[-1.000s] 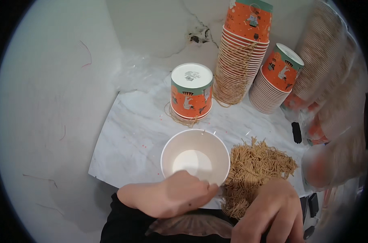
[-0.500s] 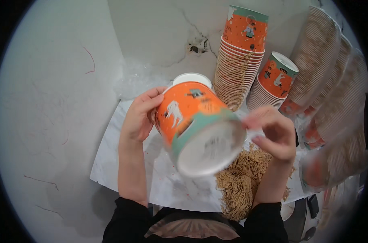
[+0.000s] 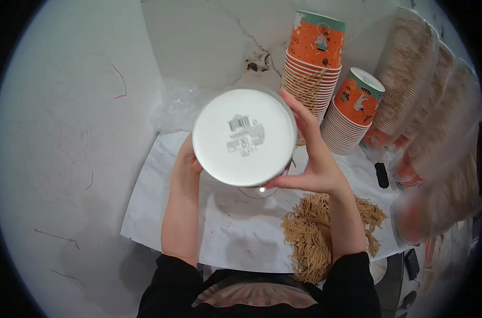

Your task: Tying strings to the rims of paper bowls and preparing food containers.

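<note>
The person holds a white-based tub (image 3: 244, 137) up over the marbled table (image 3: 230, 228), its round bottom facing the camera. The right hand (image 3: 320, 169) grasps its right side, thumb at the lower rim and fingers at the upper; the left hand (image 3: 187, 159) supports the left side, its fingers mostly hidden behind. Between the forearms, tabletop dotted with red specks runs to the front edge; the left edge slants outside the left forearm. To the right, room is tighter: brown cords (image 3: 304, 238) lie around the right forearm, and a tall tub stack (image 3: 315, 45) stands behind the right fingertips, a shorter stack (image 3: 359, 100) beside it. The tub's base carries a barcode and grey print too small to read; dark lettering marks the tall stack's orange top.
</note>
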The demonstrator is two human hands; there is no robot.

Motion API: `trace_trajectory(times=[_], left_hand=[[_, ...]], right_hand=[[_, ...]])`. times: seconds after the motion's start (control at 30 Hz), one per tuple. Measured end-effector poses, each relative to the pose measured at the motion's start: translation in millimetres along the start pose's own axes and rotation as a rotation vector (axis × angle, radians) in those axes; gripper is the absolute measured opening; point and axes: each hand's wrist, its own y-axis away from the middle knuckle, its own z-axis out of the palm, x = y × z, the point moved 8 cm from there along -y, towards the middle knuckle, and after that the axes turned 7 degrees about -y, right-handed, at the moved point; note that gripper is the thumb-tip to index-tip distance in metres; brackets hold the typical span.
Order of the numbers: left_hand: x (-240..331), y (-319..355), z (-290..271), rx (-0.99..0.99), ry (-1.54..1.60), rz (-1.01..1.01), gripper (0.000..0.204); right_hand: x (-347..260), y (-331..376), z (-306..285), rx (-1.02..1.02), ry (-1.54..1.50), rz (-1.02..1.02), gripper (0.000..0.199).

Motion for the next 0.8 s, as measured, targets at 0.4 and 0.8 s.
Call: trace_trajectory(times=[0.4, 0.8], left_hand=[[10.6, -17.8, -53.1, 0.215, -0.318, -0.263, 0.065], [-9.2, -30.3, -51.7, 0.198, -0.495, -0.130, 0.050]], right_hand=[[79.1, -50.2, 10.1, 0.459, -0.058, 0.173, 0.110], [117.7, -26.3, 20.8, 0.625, 0.290, 0.291, 0.110]])
